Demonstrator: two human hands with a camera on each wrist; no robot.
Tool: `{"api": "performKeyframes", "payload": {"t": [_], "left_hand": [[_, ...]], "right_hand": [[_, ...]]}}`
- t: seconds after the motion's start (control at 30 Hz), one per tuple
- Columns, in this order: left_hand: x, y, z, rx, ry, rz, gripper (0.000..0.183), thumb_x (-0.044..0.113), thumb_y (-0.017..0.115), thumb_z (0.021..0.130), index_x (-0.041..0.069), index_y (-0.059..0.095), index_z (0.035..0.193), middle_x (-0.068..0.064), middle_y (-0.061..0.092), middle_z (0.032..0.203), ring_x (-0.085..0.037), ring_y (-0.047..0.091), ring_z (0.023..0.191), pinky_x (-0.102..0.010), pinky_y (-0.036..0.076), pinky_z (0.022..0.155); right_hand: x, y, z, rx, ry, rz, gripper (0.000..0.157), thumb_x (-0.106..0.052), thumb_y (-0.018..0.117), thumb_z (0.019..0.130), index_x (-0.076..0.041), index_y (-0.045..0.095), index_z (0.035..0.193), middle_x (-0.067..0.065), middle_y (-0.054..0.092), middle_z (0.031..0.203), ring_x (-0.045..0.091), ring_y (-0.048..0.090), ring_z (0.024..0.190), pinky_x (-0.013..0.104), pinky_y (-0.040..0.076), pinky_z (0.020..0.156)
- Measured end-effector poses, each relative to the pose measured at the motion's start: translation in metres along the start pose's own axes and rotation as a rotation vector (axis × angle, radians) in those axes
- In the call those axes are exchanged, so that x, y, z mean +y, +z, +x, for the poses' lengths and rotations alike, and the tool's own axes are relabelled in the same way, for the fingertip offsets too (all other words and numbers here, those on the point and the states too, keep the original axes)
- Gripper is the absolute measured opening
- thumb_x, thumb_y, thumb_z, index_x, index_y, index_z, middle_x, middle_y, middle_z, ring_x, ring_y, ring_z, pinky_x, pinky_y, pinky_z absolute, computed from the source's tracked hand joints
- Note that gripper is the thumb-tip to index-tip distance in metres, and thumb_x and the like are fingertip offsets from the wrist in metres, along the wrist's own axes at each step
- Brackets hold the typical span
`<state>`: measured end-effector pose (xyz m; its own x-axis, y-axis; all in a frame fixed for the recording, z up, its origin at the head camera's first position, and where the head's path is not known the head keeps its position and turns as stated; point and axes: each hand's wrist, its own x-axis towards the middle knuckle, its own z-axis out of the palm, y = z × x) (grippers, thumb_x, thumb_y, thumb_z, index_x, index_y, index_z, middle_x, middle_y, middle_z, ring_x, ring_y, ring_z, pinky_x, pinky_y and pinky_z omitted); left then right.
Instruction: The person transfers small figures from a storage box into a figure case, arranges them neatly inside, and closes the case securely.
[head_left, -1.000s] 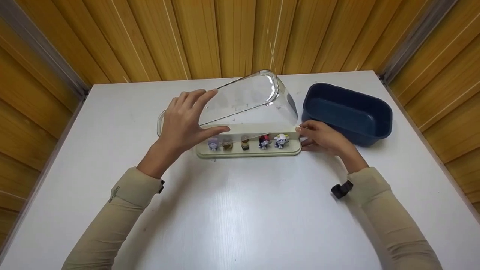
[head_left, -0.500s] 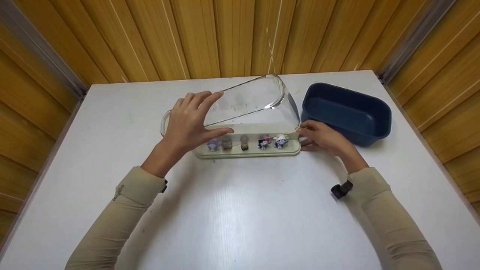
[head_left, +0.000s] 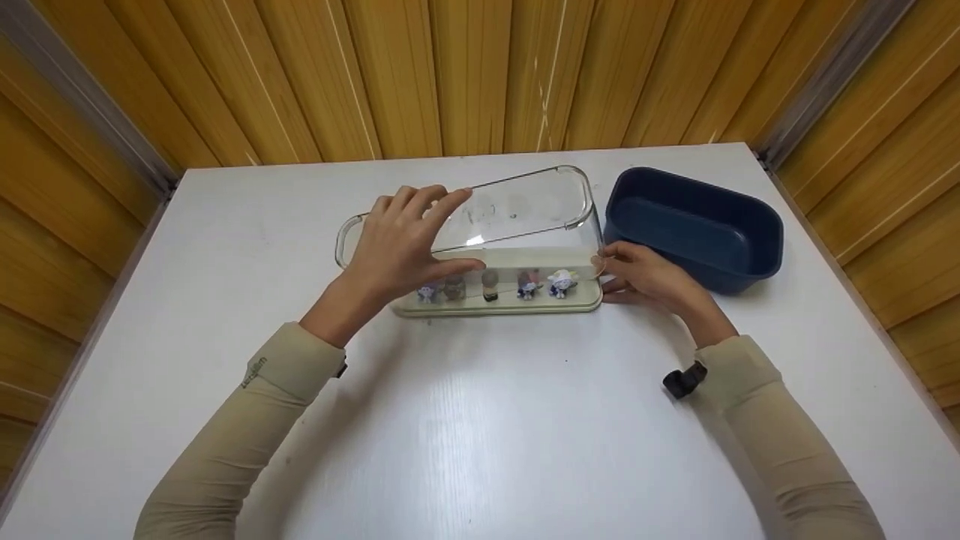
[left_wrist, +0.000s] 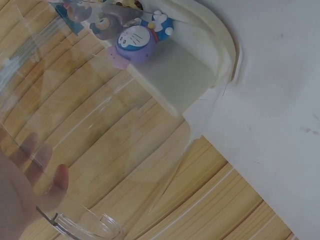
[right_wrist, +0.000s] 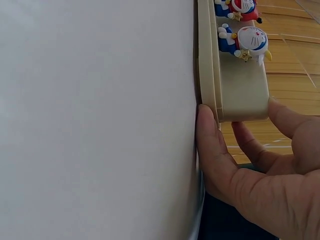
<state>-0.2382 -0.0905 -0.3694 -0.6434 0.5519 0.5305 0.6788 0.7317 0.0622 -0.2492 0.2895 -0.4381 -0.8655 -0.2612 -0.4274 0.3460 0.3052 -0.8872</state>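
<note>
My left hand (head_left: 397, 244) grips a clear plastic cover (head_left: 536, 202) across its top, fingers over the far side and thumb on the near side. The cover sits tilted above a pale green stepped display base (head_left: 510, 306), its right end lower than its left. Several small cartoon cat figurines (head_left: 562, 284) stand in a row on the base's front step, seen partly through the cover. At the base's right end, my right hand (head_left: 649, 277) holds it between thumb and fingers, as the right wrist view shows. A purple-headed figurine (left_wrist: 136, 44) is nearest the left end.
A dark blue open bin (head_left: 694, 225) stands on the white table (head_left: 480, 435), just behind and right of my right hand. Wood-patterned panels (head_left: 465, 75) rise behind the table and on both sides.
My left hand has moved right and slightly nearer, bringing the cover lower over the base and the figurines. The right hand and the base have stayed in place.
</note>
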Motion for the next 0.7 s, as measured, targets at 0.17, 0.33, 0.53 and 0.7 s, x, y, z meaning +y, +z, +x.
{"api": "performKeyframes", "payload": {"t": [0.17,0.33,0.53,0.7], "left_hand": [[0.004,0.004,0.01,-0.077,-0.01,0.028,0.089,0.076,0.064,0.084,0.022,0.045,0.152,-0.01,0.057,0.136,-0.032,0.053,0.116,-0.052,0.048,0.09],[0.006,0.006,0.02,-0.138,-0.045,0.05,0.091,0.079,0.06,0.084,0.023,0.043,0.153,-0.009,0.057,0.137,-0.033,0.053,0.118,-0.052,0.048,0.09],[0.008,0.011,0.027,-0.2,-0.063,0.058,0.091,0.081,0.057,0.084,0.025,0.041,0.154,-0.009,0.057,0.139,-0.033,0.052,0.12,-0.052,0.048,0.091],[0.011,0.015,0.03,-0.225,-0.043,0.074,0.089,0.08,0.058,0.085,0.025,0.042,0.153,-0.008,0.058,0.136,-0.033,0.053,0.116,-0.052,0.049,0.088]], "right_hand": [[0.001,-0.002,-0.001,0.003,-0.01,-0.005,0.044,-0.027,0.055,0.107,0.001,0.042,0.138,0.015,0.056,0.126,0.02,0.07,0.096,0.036,0.058,0.093],[0.002,-0.002,-0.001,0.015,-0.004,-0.013,0.042,-0.027,0.055,0.107,0.0,0.043,0.137,0.018,0.054,0.128,0.02,0.069,0.096,0.035,0.059,0.092],[0.003,0.0,0.0,0.029,0.001,0.011,0.038,-0.025,0.055,0.107,0.0,0.045,0.134,0.017,0.054,0.127,0.02,0.069,0.094,0.035,0.059,0.09],[0.003,-0.001,0.0,0.011,-0.004,0.02,0.036,-0.024,0.052,0.109,-0.001,0.043,0.135,0.016,0.051,0.126,0.02,0.068,0.095,0.033,0.06,0.088]]}}
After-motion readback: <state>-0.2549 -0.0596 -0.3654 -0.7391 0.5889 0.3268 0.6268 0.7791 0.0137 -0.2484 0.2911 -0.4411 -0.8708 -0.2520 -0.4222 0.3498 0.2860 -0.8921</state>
